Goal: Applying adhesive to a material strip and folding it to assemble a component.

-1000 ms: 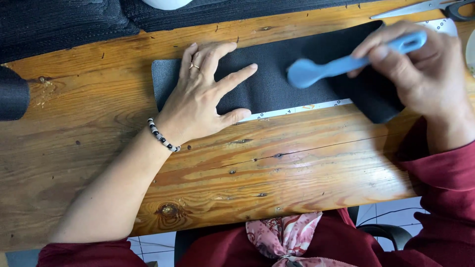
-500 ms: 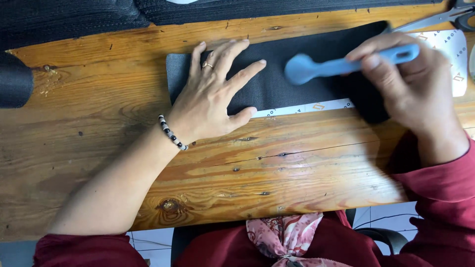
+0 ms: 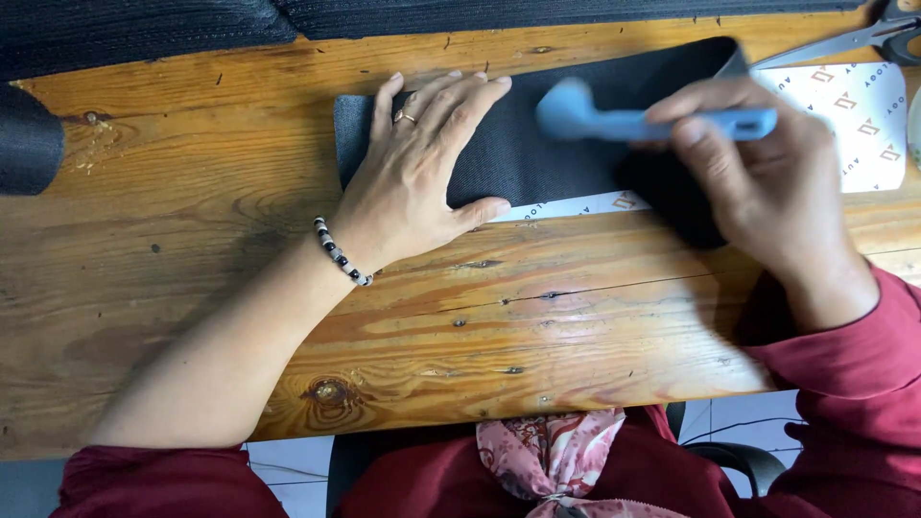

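1. Two hands work at the table's far edge: left hand (image 3: 417, 182) presses flat, fingers spread, on the black fabric strip (image 3: 537, 144).
2. Right hand (image 3: 758, 187) grips a blue tool (image 3: 633, 120) over the strip.
3. Scissors (image 3: 844, 40) lie at the far right corner of the wooden table (image 3: 192, 288).

We see a knotty, varnished wooden table (image 3: 240, 249) carrying a black fabric strip (image 3: 537, 144) over a white printed paper sheet (image 3: 854, 125), scissors (image 3: 844, 38) at its far right, and dark textile pieces (image 3: 144, 34) along its far edge.
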